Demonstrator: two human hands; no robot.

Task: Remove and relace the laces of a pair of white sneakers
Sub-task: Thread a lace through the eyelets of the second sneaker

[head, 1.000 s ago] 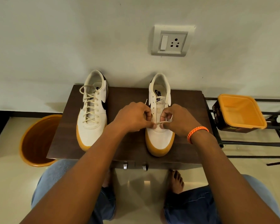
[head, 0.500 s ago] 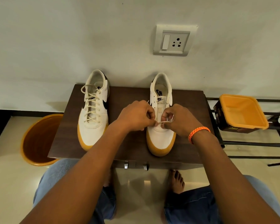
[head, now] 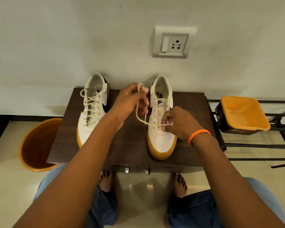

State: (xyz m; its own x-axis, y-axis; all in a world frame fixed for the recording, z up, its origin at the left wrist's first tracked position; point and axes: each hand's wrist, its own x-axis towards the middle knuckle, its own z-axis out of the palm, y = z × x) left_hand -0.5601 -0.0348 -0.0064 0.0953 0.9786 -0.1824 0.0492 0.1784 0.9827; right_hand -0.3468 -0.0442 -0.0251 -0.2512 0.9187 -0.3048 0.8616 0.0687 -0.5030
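Left grip [head: 130, 101] pinches looped cord lace [head: 139, 116]; right grip [head: 176, 122] apparently likewise.

Your left hand [head: 130, 100] holds lace [head: 139, 116] raised; right hand [head: 179, 123] pinches lace at bottom eyelets of right sneaker [head: 161, 140]; laced sneaker [head: 92, 111] beside it on desk [head: 130, 145].

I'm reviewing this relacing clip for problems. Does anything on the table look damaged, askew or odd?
Nothing stands out. The left sneaker is fully laced; the right sneaker has only its lowest eyelets threaded, with the lace held by the left hand and right hand.
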